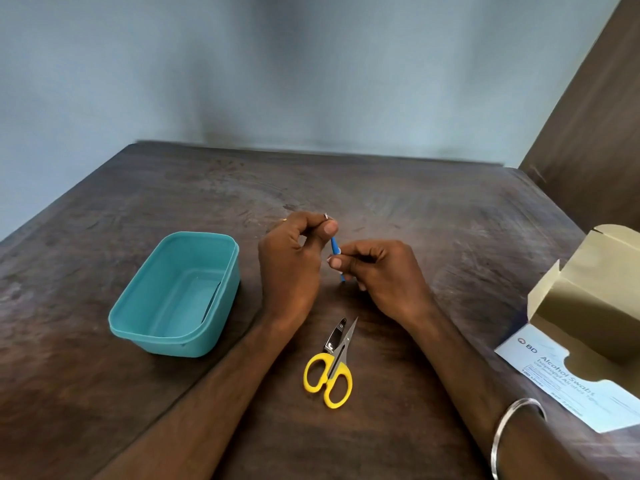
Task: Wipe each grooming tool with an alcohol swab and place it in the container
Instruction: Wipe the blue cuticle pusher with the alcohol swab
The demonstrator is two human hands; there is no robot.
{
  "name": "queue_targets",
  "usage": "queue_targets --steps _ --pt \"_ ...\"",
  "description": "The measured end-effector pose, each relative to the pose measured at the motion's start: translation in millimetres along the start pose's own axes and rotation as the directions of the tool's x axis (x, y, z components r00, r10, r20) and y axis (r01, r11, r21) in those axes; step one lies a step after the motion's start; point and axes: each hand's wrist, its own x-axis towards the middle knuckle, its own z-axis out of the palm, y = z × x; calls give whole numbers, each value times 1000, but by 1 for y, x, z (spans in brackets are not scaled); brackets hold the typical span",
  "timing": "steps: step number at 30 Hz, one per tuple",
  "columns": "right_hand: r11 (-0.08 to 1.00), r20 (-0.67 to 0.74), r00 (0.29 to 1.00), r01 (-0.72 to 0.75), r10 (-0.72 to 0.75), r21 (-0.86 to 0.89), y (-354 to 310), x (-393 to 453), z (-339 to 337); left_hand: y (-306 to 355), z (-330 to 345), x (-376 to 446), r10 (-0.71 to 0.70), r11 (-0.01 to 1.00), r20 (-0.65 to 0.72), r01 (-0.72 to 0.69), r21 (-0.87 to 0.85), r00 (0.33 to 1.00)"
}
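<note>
A big dark brown table (398,209) fills the near part of the scene. Its top is wood w/ lots of pale scratches and worn, dull patches. The far edge runs straight across, about mid-height in the view.

Behind it stands a plain wall (242,71), painted light blue-grey. No marks on it that show, but it looks blurry, so small things can't be told. A darker, shadowy band runs down the middle of the wall; the left and right parts are brighter.

At the far right a tall dark brown panel (595,126) leans across the corner, maybe a door or a cupboard side.

The light is soft and even.
</note>
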Motion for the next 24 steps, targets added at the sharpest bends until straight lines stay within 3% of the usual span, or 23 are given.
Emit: queue_targets --steps 5,10,24 --pt "1000 20 1000 -1 1 -18 -2 0 0 4 -5 7 -93 984 -40 85 -158 995" --pt "999 -70 997 -24 21 -44 1 1 1 2 -3 6 -186 946 -33 170 -276 982" --pt "992 -75 997 -25 16 -128 1 2 2 3 -2 4 -262 912 33 259 -320 964"
